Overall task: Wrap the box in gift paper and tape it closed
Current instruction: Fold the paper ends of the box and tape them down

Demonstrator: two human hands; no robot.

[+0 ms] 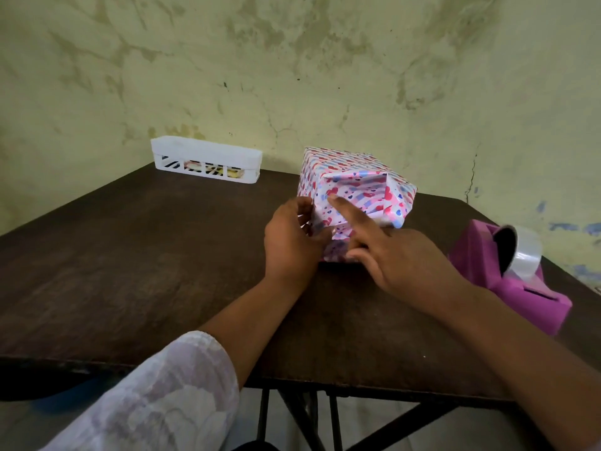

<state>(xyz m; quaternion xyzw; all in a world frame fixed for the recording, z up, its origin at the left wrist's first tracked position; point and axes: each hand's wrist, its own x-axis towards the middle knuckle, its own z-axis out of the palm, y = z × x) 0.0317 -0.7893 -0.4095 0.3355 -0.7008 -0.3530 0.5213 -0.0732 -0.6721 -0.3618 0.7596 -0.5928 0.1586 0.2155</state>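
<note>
The box, covered in white gift paper with red, pink and blue hearts, stands on the dark wooden table near the back. Its near end shows folded paper flaps. My left hand grips the lower left corner of that end, fingers curled round the folded paper. My right hand presses its straight index finger on the folded flap, the other fingers loosely bent below. A pink tape dispenser with a roll of clear tape sits to the right of the box.
A white slotted plastic basket with small items inside stands at the back left against the stained wall. The table's front edge runs just below my forearms, with metal legs under it.
</note>
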